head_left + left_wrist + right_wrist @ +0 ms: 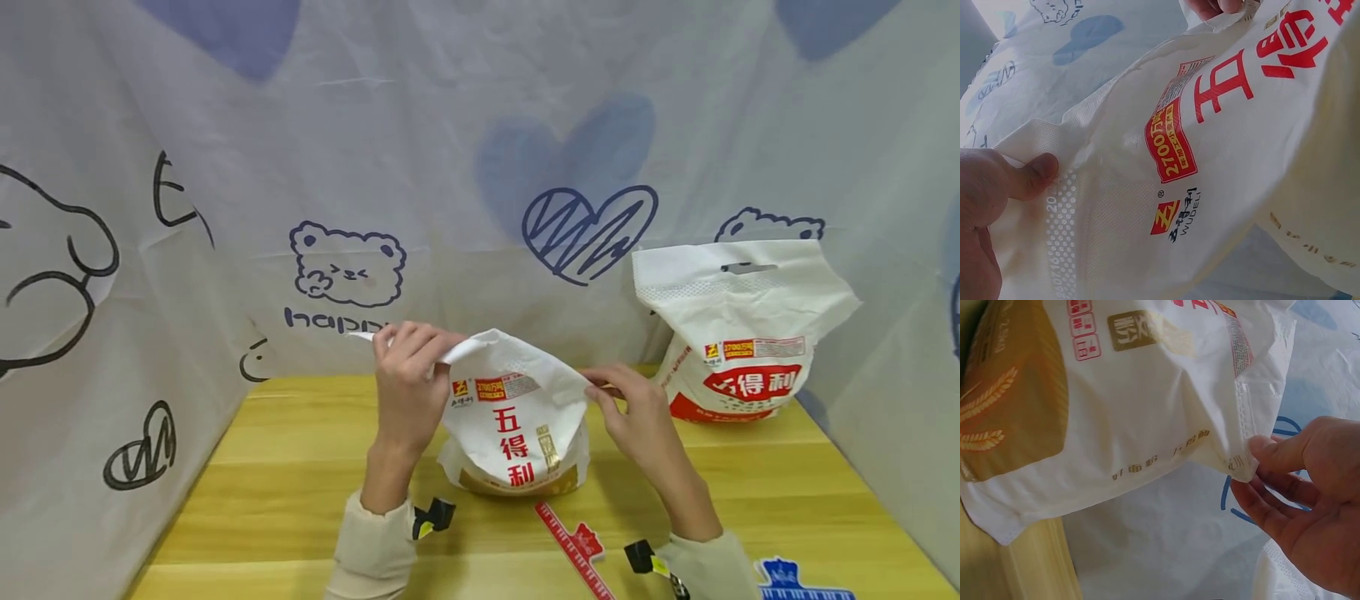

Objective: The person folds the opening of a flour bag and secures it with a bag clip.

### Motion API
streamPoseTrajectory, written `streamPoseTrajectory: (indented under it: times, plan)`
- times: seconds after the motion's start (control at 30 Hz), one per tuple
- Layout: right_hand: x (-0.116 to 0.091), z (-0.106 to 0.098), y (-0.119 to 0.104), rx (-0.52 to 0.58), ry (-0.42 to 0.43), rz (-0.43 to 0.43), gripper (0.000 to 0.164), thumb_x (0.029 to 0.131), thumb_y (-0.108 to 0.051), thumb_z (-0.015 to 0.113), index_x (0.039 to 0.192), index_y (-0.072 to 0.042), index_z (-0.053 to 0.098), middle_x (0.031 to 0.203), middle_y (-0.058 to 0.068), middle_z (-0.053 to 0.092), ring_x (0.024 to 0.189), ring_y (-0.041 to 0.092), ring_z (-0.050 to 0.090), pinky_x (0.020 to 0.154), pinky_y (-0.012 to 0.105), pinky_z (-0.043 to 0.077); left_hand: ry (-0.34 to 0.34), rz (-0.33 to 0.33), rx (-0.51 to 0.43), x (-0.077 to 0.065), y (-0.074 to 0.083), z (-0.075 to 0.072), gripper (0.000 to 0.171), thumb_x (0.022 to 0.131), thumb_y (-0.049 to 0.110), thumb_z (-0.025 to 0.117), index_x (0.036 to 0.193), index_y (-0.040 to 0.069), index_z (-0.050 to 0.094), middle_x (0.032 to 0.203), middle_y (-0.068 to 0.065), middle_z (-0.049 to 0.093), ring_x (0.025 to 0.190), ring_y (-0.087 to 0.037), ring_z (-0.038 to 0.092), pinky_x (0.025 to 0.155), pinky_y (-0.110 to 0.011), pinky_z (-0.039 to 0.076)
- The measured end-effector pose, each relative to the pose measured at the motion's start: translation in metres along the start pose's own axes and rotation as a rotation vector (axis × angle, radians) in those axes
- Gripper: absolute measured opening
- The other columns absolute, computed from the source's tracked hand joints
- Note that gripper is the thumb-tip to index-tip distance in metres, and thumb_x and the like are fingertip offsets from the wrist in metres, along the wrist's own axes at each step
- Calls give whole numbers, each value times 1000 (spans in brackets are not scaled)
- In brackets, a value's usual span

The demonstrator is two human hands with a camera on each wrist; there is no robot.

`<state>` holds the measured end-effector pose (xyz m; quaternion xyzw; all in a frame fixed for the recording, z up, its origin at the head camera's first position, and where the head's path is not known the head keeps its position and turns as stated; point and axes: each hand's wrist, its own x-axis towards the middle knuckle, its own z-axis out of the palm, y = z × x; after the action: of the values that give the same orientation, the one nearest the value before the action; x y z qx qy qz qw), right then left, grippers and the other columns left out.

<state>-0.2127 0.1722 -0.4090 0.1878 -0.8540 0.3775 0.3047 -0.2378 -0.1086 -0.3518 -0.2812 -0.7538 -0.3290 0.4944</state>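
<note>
A white flour bag (480, 425) with red lettering and a gold-brown lower band stands on the wooden table. My left hand (411, 375) grips its top edge at the left, thumb (1041, 170) lying flat over the dotted seal strip. On the other side my right hand (637, 410) pinches the bag's top right corner between thumb (1266, 450) and fingers. The top of the bag is drawn out wide and folds over between the hands. In the left wrist view, fingers of the right hand (1213, 7) show at the far end of the edge.
A second white flour bag (738, 325), with a handle slot and red print, stands at the back right. On the table (285, 467) in front lie a red ruler (573, 550) and a blue ruler (795, 587). A printed cloth (450, 167) hangs behind and at the sides.
</note>
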Motion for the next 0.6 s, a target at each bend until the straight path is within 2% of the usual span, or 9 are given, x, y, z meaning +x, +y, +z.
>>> streamPoseTrajectory:
  times: [0.2,0.4,0.6]
  plan:
    - [-2,-5,1,0,-12,-7,28,86,8,76,112,-2,74,106,8,73,93,23,72,82,41,59,9,-16,-11,0,-1,2,25,77,-16,72,88,7,78,85,-6,74,85,-24,62,94,-50,38]
    - [-4,-15,1,-24,-24,9,27,89,4,75,115,-1,72,110,8,72,96,23,71,81,42,59,4,-18,-7,0,-1,3,23,78,-14,74,89,6,77,86,-7,74,86,-25,62,95,-51,37]
    - [-12,-20,5,-27,-43,26,29,91,1,74,120,-3,70,111,6,73,97,19,68,82,20,56,4,-18,2,-2,-3,2,23,77,-14,74,89,5,77,86,-8,74,86,-26,62,94,-53,37]
